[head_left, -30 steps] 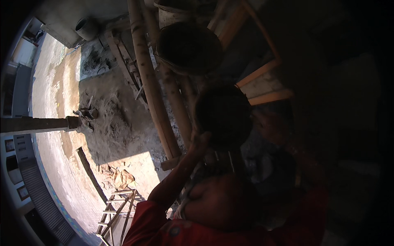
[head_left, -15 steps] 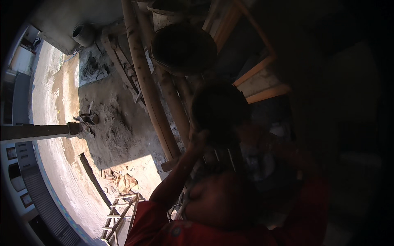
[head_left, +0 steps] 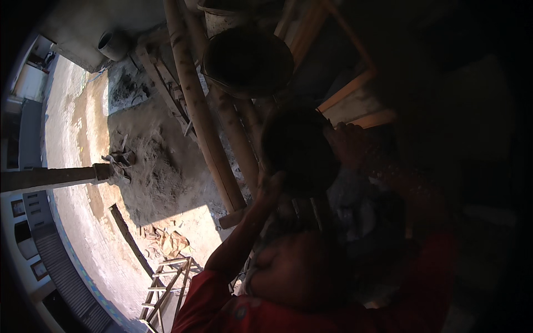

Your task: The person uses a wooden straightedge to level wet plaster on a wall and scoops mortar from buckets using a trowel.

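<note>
A dark round bucket [head_left: 300,152] is in front of me, its inside too dark to make out. My left hand [head_left: 271,186] is closed on its near left rim. My right hand [head_left: 350,145] grips the rim on the upper right side, fingers curled at the edge; shadow partly hides them. Just beyond stands a second dark bucket [head_left: 248,62], wide-mouthed and resting by the wooden poles, with neither hand on it.
Long round wooden poles [head_left: 202,122] slope past the buckets on the left. A pale container [head_left: 219,21] stands behind. Orange-brown wooden frames [head_left: 347,89] lie at the right. Lower left are a heap of grey sand [head_left: 152,172] and a wooden ladder-like stand [head_left: 166,288].
My right hand has moved up along the bucket's right side to its upper right rim. My left hand keeps its hold on the near left rim.
</note>
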The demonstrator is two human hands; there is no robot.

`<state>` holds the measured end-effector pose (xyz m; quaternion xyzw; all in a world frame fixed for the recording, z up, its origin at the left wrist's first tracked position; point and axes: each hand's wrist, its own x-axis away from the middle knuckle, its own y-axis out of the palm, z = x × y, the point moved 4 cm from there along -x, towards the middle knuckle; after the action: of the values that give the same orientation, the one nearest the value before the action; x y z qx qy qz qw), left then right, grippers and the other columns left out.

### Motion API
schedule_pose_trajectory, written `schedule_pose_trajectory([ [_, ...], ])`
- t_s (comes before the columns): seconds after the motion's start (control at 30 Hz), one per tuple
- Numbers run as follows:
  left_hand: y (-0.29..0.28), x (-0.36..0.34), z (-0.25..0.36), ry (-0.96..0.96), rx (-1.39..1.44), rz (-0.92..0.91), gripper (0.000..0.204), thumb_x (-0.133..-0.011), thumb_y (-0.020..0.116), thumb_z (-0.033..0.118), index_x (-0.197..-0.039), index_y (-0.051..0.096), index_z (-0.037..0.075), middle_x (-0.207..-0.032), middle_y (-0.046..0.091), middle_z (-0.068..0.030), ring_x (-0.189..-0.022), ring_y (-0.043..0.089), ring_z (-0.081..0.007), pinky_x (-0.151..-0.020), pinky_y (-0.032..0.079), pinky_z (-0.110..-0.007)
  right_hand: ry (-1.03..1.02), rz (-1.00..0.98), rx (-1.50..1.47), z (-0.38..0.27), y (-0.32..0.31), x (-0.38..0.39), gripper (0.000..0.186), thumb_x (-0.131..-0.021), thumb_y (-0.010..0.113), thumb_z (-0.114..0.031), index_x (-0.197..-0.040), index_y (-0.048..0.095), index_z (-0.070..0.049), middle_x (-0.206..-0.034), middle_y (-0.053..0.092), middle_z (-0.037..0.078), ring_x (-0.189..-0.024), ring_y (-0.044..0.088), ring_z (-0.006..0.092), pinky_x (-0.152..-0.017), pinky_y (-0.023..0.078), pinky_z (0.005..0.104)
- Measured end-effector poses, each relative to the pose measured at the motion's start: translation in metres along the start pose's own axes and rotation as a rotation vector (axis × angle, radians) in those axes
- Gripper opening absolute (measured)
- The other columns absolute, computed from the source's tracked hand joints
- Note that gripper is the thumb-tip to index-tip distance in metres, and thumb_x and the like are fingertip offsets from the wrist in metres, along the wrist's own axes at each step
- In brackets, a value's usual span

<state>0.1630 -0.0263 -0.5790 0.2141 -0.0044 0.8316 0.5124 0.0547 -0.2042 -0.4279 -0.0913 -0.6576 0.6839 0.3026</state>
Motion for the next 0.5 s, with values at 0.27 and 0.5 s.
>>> schedule_pose_trajectory([
  [0.27,0.032,-0.007,-0.002,-0.01,0.136,-0.03,0.052,-0.083,0.051,0.002,-0.133,0.038,-0.003,-0.114,0.055,-0.0142,-0.1,0.057,-0.0196,-0.081,0.051,-0.029,-0.083,-0.597,-0.181,0.011,0.041,0.021,0.025,-0.076,0.059,-0.014,-0.097,0.066,-0.003,-0.097,0.066,0.019,-0.087,0.066,0.0319,-0.077,0.052,0.0446],
  [0.5,0.027,-0.008,-0.003,-0.074,0.129,-0.006,0.056,-0.079,0.054,0.003,-0.132,0.038,-0.004,-0.116,0.056,-0.0169,-0.1,0.059,-0.023,-0.08,0.053,-0.031,-0.137,-0.388,-0.872,0.012,0.102,0.035,0.033,-0.082,0.06,-0.024,-0.104,0.064,0.0,-0.097,0.066,0.02,-0.092,0.065,0.029,-0.081,0.051,0.0378],
])
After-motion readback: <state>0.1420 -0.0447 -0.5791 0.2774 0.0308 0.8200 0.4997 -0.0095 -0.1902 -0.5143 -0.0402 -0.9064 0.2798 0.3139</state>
